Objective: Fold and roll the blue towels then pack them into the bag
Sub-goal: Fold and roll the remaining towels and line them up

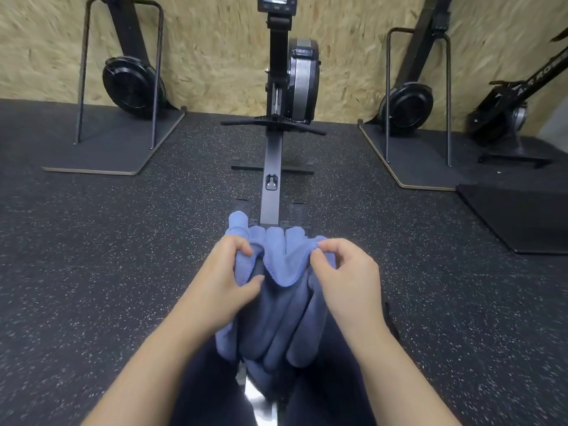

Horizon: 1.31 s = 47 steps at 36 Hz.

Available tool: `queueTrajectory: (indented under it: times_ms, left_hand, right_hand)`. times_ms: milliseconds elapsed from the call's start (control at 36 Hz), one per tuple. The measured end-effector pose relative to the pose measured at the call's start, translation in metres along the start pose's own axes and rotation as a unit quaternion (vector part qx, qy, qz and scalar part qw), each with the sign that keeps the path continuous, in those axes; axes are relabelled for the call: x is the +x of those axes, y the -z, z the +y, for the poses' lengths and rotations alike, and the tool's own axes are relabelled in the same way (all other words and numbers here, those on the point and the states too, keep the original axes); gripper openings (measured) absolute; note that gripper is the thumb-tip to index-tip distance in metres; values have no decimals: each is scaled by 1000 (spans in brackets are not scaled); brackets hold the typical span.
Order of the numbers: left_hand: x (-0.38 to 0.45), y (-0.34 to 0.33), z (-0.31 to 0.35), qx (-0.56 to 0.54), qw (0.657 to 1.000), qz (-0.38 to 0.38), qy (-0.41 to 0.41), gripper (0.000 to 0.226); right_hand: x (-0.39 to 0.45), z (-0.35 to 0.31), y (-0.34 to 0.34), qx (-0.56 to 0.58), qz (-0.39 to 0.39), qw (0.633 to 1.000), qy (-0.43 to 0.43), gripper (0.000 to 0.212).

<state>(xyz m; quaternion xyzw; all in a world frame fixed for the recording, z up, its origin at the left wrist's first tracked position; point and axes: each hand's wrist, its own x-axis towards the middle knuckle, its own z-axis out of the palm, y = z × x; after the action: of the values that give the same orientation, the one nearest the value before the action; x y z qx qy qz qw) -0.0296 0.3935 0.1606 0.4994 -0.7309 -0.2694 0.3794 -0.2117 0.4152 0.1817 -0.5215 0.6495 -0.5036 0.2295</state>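
Nearest, dark-trousered legs astride a shiny rail, partly hidden under hanging cloth. Above the lap, a blue towel held up between both hands, draping in soft vertical folds, its stitched top edge sagging in a curve between the grips, bunched lobes spilling over beyond the knuckles. Left hand gripping the towel's left top corner, fingers curled round it, thumb pressing from the front. Right hand pinching the right top corner between thumb and forefinger. Beyond the towel, footrests on either side of a rower beam, blocked low down by the cloth. All around, black speckled floor. Farther back, flywheel and monitor, flanked by two ski machines on boards. Behind, a chipboard wall.
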Motion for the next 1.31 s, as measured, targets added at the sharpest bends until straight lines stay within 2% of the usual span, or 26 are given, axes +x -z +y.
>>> queueTrajectory:
  times_ms: [83, 306, 389, 472, 556, 639, 778, 1000, 1139, 1306]
  left_hand:
    - [-1, 0, 1, 22, 1000, 9, -14, 50]
    - [-1, 10, 1, 81, 996, 28, -12, 8]
    - [1, 11, -4, 138, 987, 71, -48, 30]
    - [0, 13, 6, 94, 991, 93, -2, 18]
    - [-1, 8, 19, 43, 997, 69, 16, 14]
    - [-1, -1, 32, -24, 999, 37, 32, 25]
    - [-1, -7, 48, -20, 1000, 3, 17, 43]
    - [-2, -6, 42, 34, 998, 38, 48, 12]
    - [-1, -5, 39, 60, 997, 18, 55, 19]
    - [2, 8, 35, 27, 994, 87, 55, 13]
  right_hand:
    - [0, -1, 1, 0, 3, 1000, -3, 7]
    - [2, 2, 5, 11, 26, 1000, -3, 8]
    - [3, 3, 7, 7, 26, 1000, -4, 8]
    - [4, 5, 7, -11, 4, 1000, 3, 15]
    - [2, 5, 6, -29, -54, 998, 10, 36]
    - [-1, 3, 0, 5, -97, 995, 20, 48]
    - [-9, -4, -7, 86, -124, 988, 36, 37]
    - [-13, -3, -11, 159, -147, 976, 37, 34]
    - [-14, -1, -15, 122, -153, 979, 63, 36]
    - [-12, 10, -7, 40, -149, 985, 75, 38]
